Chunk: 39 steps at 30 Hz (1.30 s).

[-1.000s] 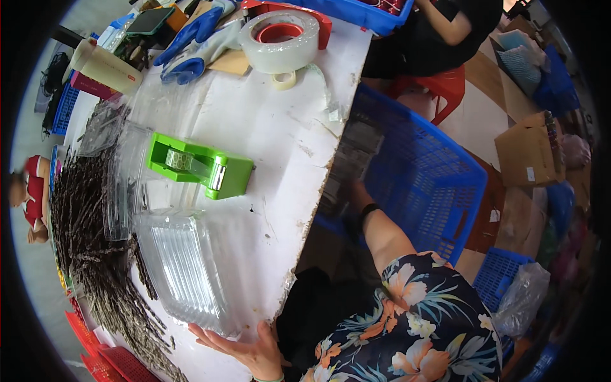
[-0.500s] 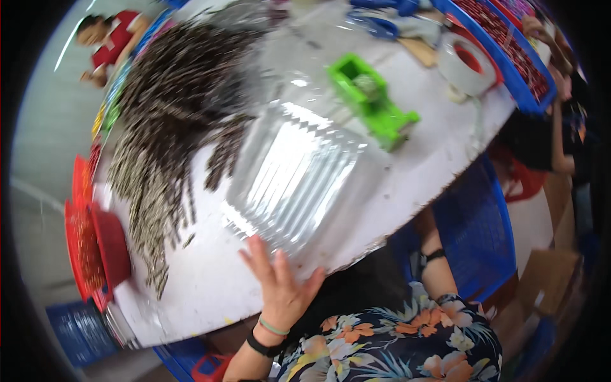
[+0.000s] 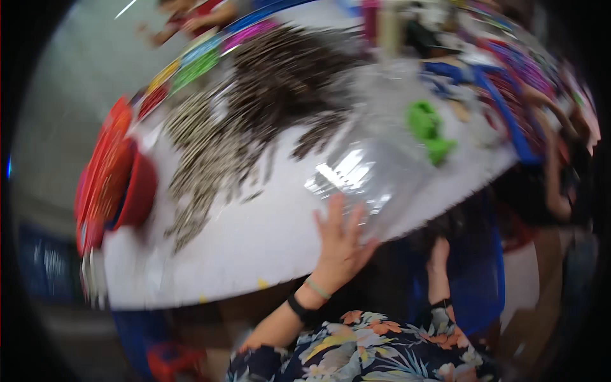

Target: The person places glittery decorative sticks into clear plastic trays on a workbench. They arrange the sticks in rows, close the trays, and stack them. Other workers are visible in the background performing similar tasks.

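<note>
My left hand (image 3: 344, 245) is at the table's near edge with its fingers spread. Its fingertips rest at the lower edge of a stack of clear plastic bags (image 3: 394, 175), which reflects light. Below the table edge, my right hand (image 3: 439, 251) hangs in front of a blue plastic basket (image 3: 480, 274); shadow and blur hide its fingers. Beyond the bags stands a bright green tape dispenser (image 3: 428, 127). To their left spreads a big heap of thin twisted strands, dark brown (image 3: 280, 76) at the back and paler (image 3: 197, 165) toward me.
Red plastic baskets (image 3: 137, 191) stand at the table's left end. Coloured packets (image 3: 197, 67) line the far left edge. A blue tray (image 3: 509, 108) of red pieces lies at the right, near another person's arm (image 3: 554, 153). A person in red (image 3: 203, 19) is beyond the table.
The view has swung left, so the table and its things appear farther right. My left hand keeps its place at the bags' lower edge, fingers still spread. The right hand stays below the table edge.
</note>
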Each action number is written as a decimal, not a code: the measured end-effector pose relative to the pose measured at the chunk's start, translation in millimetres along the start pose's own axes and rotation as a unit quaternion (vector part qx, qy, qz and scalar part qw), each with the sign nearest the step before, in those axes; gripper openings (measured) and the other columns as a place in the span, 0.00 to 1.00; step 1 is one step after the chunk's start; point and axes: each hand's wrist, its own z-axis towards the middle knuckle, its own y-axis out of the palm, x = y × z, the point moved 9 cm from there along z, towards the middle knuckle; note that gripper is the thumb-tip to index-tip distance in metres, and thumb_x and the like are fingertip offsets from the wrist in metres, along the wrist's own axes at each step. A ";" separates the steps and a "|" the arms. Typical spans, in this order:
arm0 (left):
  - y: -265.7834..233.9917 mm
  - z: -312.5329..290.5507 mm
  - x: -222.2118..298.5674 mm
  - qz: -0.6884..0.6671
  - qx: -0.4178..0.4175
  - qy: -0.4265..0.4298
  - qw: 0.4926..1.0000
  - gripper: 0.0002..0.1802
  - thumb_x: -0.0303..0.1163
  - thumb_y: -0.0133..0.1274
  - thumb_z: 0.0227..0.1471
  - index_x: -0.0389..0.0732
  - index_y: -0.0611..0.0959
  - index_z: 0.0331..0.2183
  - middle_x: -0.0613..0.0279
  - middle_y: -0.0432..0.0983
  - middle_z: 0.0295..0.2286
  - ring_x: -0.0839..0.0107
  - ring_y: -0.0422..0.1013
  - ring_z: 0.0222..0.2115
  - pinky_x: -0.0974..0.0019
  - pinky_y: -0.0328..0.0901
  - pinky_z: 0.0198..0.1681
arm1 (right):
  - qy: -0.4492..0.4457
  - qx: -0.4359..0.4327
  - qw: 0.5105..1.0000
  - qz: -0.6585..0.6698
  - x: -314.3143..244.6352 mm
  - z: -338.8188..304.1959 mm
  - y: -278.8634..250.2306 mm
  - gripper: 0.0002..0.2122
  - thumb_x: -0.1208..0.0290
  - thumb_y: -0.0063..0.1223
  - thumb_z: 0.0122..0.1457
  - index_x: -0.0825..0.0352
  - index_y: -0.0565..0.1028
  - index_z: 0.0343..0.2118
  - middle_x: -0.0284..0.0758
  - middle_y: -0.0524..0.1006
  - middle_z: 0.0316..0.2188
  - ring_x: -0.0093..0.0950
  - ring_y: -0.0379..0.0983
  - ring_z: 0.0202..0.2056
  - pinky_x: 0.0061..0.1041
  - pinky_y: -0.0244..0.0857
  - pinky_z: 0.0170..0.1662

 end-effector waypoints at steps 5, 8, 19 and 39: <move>-33.0 -38.7 -25.0 0.026 0.013 -0.052 0.998 0.46 0.30 0.63 0.52 0.34 0.61 0.67 0.31 0.50 0.68 0.35 0.46 0.70 0.29 0.31 0.70 | -0.313 0.049 0.937 -0.149 -138.4 -52.8 90.3 0.05 0.82 0.51 0.64 0.65 0.70 0.39 0.31 0.73 0.31 0.21 0.72 0.36 0.22 0.68 0.41; -13.7 -35.8 -17.7 0.028 -0.024 -0.021 0.999 0.43 0.31 0.62 0.53 0.34 0.63 0.65 0.36 0.53 0.68 0.34 0.46 0.70 0.25 0.32 0.69 | -0.515 0.016 0.810 -0.281 -203.8 -112.1 124.3 0.05 0.77 0.58 0.61 0.63 0.76 0.39 0.34 0.78 0.35 0.29 0.76 0.40 0.32 0.69 0.49; -19.8 -35.4 -29.3 -0.028 -0.002 -0.037 0.999 0.38 0.27 0.57 0.54 0.31 0.65 0.64 0.41 0.61 0.64 0.42 0.51 0.70 0.32 0.33 0.72 | -0.599 -0.152 0.616 -0.489 -199.5 -157.2 278.8 0.15 0.59 0.66 0.53 0.64 0.76 0.34 0.36 0.74 0.36 0.37 0.71 0.48 0.56 0.48 0.70; -28.9 28.1 -56.7 -0.617 0.102 -0.234 0.744 0.08 0.36 0.45 0.72 0.41 0.69 0.41 0.67 0.69 0.34 0.78 0.70 0.33 0.73 0.70 0.38 | -0.661 -0.174 0.669 -0.292 -247.3 -193.3 272.8 0.14 0.60 0.60 0.62 0.66 0.70 0.35 0.39 0.69 0.34 0.43 0.68 0.44 0.42 0.61 0.59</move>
